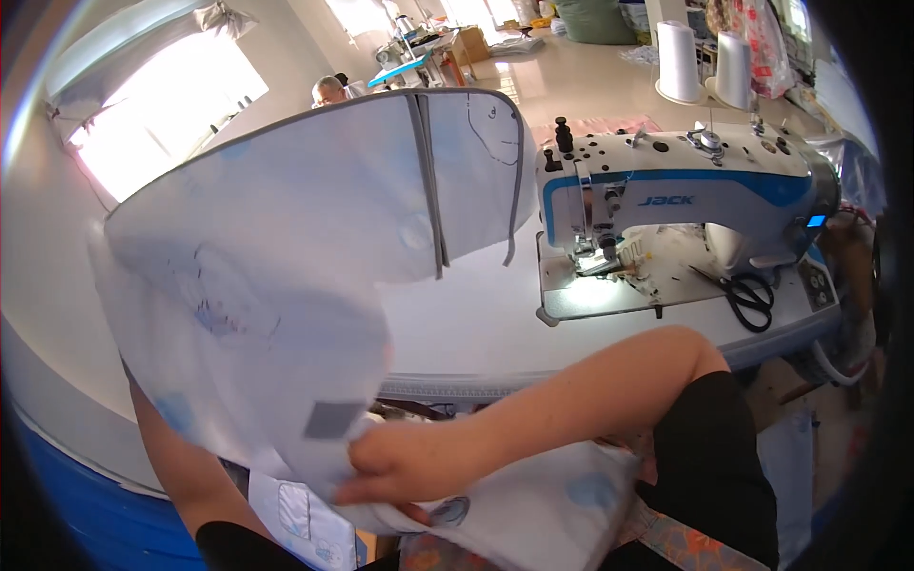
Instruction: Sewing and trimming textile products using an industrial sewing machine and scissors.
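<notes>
black scissors (pixel 752 305) just chilled near the worktop's (pixel 457 328) right end, chunky white thread cones (pixel 677 62) towered by its far edge

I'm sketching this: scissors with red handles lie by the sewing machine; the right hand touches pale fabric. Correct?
Not red: in the head view, the scissors by the sewing machine have black handles; the right hand does touch pale fabric.

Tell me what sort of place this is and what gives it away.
Most likely a sewing workshop: there is a white-and-blue sewing machine with its needle area lit, two large white thread cones stand beyond it, and black scissors lie close by.
</notes>
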Available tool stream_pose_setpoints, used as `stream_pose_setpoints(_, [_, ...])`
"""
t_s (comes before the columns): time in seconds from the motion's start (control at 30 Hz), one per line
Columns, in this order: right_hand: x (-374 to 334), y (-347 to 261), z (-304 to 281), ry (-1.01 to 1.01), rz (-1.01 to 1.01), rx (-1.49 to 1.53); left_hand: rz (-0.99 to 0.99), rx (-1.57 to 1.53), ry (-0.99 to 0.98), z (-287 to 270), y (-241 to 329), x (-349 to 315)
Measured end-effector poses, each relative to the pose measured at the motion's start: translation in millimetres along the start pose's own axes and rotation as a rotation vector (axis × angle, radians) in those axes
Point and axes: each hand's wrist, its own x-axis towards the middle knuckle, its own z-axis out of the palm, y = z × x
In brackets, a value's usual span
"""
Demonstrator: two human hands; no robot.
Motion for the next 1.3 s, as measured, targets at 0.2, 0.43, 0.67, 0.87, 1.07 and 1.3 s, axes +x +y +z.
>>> stream_pose_setpoints(0.2, [20.3,24.9,-27.4,0.466,0.026,0.416,0.055,-0.161,-0.068,75.3,11.1,51.7])
stream_pose_setpoints(0.43, [6.2,149.9,-41.8,0.575,-0.176,0.632,-0.136,-0.456,-0.070,180.6,-3.1,7.9])
stream_pose_setpoints(0.67, [7.5,214.7,-64.6,0.697,0.316,0.533,-0.137,0.187,-0.097,227.0,43.5,-15.5])
stream_pose_setpoints(0.87, [20.6,222.3,-49.8,0.409,0.076,0.300,0.332,-0.236,-0.177,248.2,262.9,-96.1])
stream_pose_setpoints(1.07, [-8.1,191.4,-27.5,0.472,0.436,-0.204,0.364,-0.425,-0.146,274.8,300.0,-109.5])
stream_pose_setpoints(1.3, [-4.7,150.0,-36.0,0.298,0.486,-0.369,0.380,-0.511,-0.249,276.7,298.9,-88.9])
